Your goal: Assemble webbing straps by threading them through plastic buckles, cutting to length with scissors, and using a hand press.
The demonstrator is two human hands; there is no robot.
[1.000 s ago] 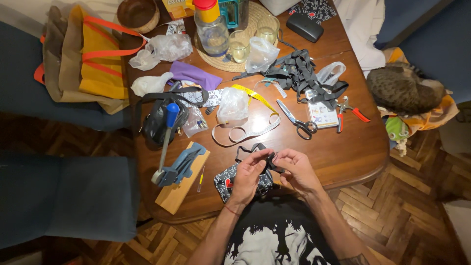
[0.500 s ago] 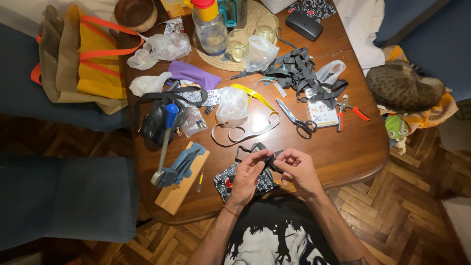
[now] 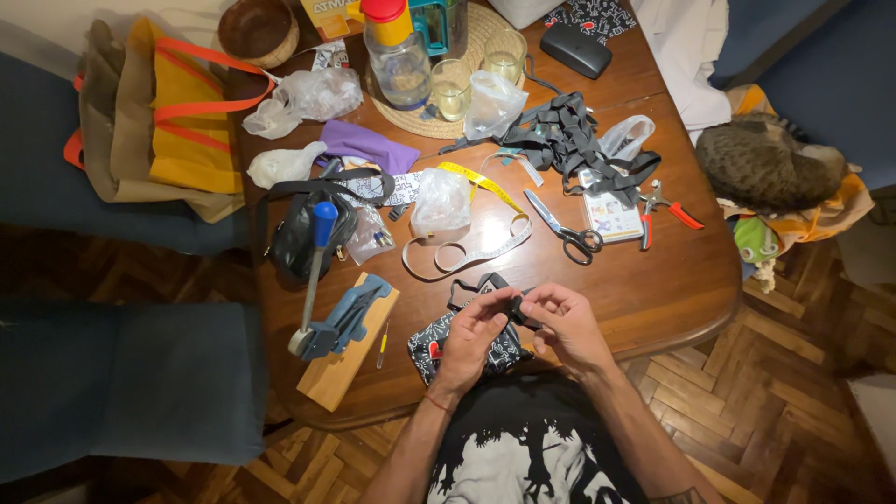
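The left hand (image 3: 474, 334) and the right hand (image 3: 567, 324) meet over the near edge of the wooden table (image 3: 672, 280), and both sets of fingers pinch a small black strap piece (image 3: 515, 308) between them. The fingers cover most of that piece, so its shape is hard to make out. A thin black strap (image 3: 476, 283) loops away from it toward the table's middle. Just under the hands lies a black patterned pouch (image 3: 439, 345), half hidden by the left wrist.

At the far edge a yellow carton (image 3: 329, 13) and a teal container (image 3: 439, 21) are cut off by the top of the view. In front of them stands a clear bottle with a red and yellow cap (image 3: 394, 51) on a round woven mat (image 3: 485, 28), beside two glasses (image 3: 476, 75). A crumpled clear bag (image 3: 441, 201) sits near the table's middle, another clear bag (image 3: 313, 93) near the far left corner. A flat card with a coloured picture (image 3: 611, 217) lies right of the scissors (image 3: 565, 226), partly under a heap of grey straps (image 3: 569, 140). A yellow measuring tape (image 3: 485, 224) curls between bag and scissors. Red-handled pliers (image 3: 661, 210) lie beside the card. On the left, a blue-handled tool (image 3: 313, 271) rests over a wooden block (image 3: 345, 359).
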